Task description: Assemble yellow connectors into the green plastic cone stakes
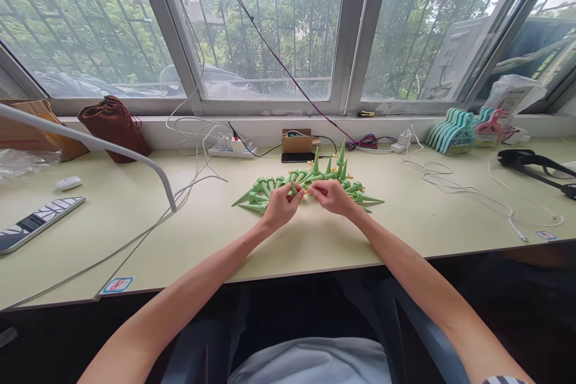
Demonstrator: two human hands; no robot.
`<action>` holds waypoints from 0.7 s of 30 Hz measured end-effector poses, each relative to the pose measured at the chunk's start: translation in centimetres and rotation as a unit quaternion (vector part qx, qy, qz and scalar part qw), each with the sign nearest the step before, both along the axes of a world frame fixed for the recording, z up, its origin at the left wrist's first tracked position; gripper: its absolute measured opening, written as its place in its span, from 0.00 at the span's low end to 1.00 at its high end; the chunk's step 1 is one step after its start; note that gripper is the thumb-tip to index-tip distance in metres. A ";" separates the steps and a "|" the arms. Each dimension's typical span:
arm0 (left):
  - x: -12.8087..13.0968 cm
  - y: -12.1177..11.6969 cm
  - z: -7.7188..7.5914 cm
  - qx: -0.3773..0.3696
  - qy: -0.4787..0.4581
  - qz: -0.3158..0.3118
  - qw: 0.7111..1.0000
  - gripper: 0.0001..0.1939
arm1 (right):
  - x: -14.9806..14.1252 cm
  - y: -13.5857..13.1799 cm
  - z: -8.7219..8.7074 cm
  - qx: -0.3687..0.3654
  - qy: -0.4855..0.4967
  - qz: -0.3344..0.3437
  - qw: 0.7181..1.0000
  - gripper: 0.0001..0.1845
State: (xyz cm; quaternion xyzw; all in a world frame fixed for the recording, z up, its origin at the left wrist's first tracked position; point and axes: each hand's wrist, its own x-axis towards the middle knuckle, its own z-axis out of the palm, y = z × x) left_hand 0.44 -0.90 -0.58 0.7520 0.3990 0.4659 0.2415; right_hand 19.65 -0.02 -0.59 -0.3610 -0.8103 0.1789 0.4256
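Observation:
Over the pale yellow table (pixel 288 246), my left hand (pixel 281 205) is closed round a green plastic watering spike (pixel 294 188), its pointed end showing above the fingers. My right hand (pixel 333 197) is beside it, thumb and fingertips pinched on a small yellow piece (pixel 308 191) that meets the spike side; its exact shape is too small to tell. Behind and around both hands spreads a pile of similar green spikes (pixel 254 197), several lying flat. A few stand upright at the back (pixel 316 161), some with small yellow parts on them.
Behind the pile sit a small cardboard box (pixel 297 141) and a black phone (pixel 294 157). White cables (pixel 468 189) cross the table on both sides. A brown drawstring pouch (pixel 114 129), a power strip (pixel 233 149) and teal hangers (pixel 451 131) line the window side.

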 end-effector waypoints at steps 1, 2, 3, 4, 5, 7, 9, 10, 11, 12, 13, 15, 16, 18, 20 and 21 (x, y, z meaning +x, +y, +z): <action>0.0 0.0 0.0 -0.001 -0.001 0.000 1.000 0.12 | 0.0 0.0 0.0 0.002 0.002 -0.001 1.000 0.15; 0.0 0.0 0.0 -0.001 -0.002 -0.001 1.000 0.12 | 0.0 0.0 0.0 0.003 0.003 -0.002 1.000 0.14; 0.0 0.0 0.0 -0.001 -0.002 -0.002 1.000 0.12 | 0.0 0.1 0.0 0.006 0.005 -0.003 1.000 0.14; 0.0 0.0 0.0 -0.001 -0.001 -0.001 1.000 0.12 | 0.0 0.1 0.0 0.007 0.007 -0.005 1.000 0.14; 0.0 0.0 0.0 0.000 0.000 -0.001 1.000 0.12 | 0.0 0.1 -0.1 0.009 0.009 -0.007 1.000 0.14; 0.0 -0.1 0.0 0.000 0.003 -0.001 1.000 0.12 | 0.1 0.2 -0.1 0.011 0.016 -0.013 1.000 0.14; 0.0 -0.1 0.1 0.000 0.006 -0.001 1.000 0.11 | 0.1 0.2 -0.1 0.011 0.020 -0.017 1.000 0.14; 0.0 -0.1 0.0 0.000 0.007 -0.002 1.000 0.11 | 0.1 0.2 -0.1 0.009 0.019 -0.016 1.000 0.14; 0.0 -0.1 0.0 -0.001 0.009 -0.003 1.000 0.11 | 0.1 0.1 -0.1 0.007 0.015 -0.014 1.000 0.14; 0.0 -0.1 0.0 -0.001 0.010 -0.004 1.000 0.11 | 0.0 0.1 0.0 0.003 0.009 -0.010 1.000 0.13; 0.0 -0.1 0.0 -0.002 0.010 -0.005 1.000 0.10 | 0.0 0.1 0.0 -0.002 0.004 -0.006 1.000 0.13; -0.1 -0.1 0.0 -0.007 0.008 -0.011 1.000 0.10 | 0.0 -0.1 0.1 -0.014 0.000 0.003 1.000 0.13; -0.1 -0.1 0.0 -0.012 0.006 -0.014 1.000 0.11 | 0.0 -0.1 0.1 -0.020 0.000 0.008 1.000 0.13; -0.1 -0.1 0.0 -0.024 -0.001 -0.019 1.000 0.12 | -0.1 -0.2 0.2 -0.028 0.002 0.016 0.999 0.13; -0.1 -0.1 0.0 -0.035 -0.009 -0.025 0.999 0.13 | -0.1 -0.2 0.2 -0.036 0.004 0.020 0.999 0.12; -0.1 -0.1 0.0 -0.039 -0.012 -0.027 0.999 0.13 | -0.1 -0.2 0.2 -0.039 0.005 0.020 0.999 0.12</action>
